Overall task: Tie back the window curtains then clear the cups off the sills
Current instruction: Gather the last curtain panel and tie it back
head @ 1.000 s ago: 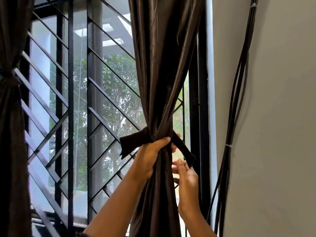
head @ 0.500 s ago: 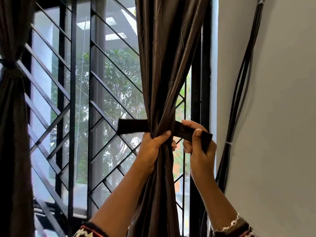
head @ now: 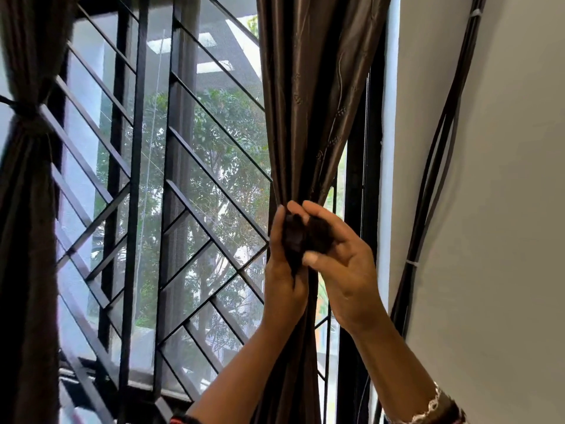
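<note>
We log this as a room in a home. Evidence: a brown satin curtain gathered beside a window, a second curtain tied at the left, a black metal grille across the opening, a plain painted wall carrying clipped black cables, trees outside.

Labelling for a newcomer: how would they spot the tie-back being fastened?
Find the barred window; a brown curtain hangs at its right edge. At its gathered waist the left hand and right hand hold the tie-back, a darker strip; the left curtain's tie is untouched.
</note>
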The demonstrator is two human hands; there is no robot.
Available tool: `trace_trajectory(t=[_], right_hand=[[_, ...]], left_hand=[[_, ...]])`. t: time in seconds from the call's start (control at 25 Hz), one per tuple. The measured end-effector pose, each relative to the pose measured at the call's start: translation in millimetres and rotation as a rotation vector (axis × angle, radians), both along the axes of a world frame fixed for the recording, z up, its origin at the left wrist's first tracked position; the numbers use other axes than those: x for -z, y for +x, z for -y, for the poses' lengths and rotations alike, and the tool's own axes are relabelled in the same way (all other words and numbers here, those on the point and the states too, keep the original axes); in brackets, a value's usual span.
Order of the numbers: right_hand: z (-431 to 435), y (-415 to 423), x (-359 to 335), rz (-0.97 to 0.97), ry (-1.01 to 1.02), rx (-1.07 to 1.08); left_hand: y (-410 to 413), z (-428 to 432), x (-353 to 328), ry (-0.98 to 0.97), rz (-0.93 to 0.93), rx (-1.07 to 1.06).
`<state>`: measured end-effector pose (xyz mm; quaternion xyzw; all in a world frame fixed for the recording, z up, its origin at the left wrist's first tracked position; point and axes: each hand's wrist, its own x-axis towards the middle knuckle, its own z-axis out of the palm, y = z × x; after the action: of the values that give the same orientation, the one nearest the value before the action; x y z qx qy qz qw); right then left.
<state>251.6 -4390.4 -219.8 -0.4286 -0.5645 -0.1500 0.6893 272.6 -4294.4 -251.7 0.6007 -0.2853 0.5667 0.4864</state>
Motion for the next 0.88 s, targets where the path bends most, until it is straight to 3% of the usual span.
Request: trace_trajectory(t=[0.12,0.24,0.36,0.4,0.48,0.56,0.64,0.76,0.88], right_hand=[[-4,4,-2,0.077,-0.101,-0.004],[-11,2,-8,0.037,-0.066,0.105],[-14,4,-11,0.015,-0.008,0.247],[-13,5,-11,0.029,-0.012,0.295],[-13,7,-9,0.062,-0.049,0.36],[-14,8,-5,0.117,-0.082,0.451],[-16,11,-3,0.198,-0.094,0.561],[-16,17,-1,0.282,-0.106,0.684],[-13,19,4,0.384,-0.126,0.822]], left_hand=[[3,-3,7,0.05,-0.002,-0.058],[-1,-9,8,0.081,-0.033,-0.103],[-14,-16,11,0.233,-0.044,-0.103],[-21,-19,12,0.215,-0.052,-0.093],[-37,-22,4,-0.013,-0.012,-0.084],[-57,-21,-24,-0.214,0.113,-0.252],[-72,-18,-66,-0.061,0.071,-0.338],[-72,-3,-111,0.443,-0.417,-0.543],[-62,5,-121,0.644,-0.669,-0.705]])
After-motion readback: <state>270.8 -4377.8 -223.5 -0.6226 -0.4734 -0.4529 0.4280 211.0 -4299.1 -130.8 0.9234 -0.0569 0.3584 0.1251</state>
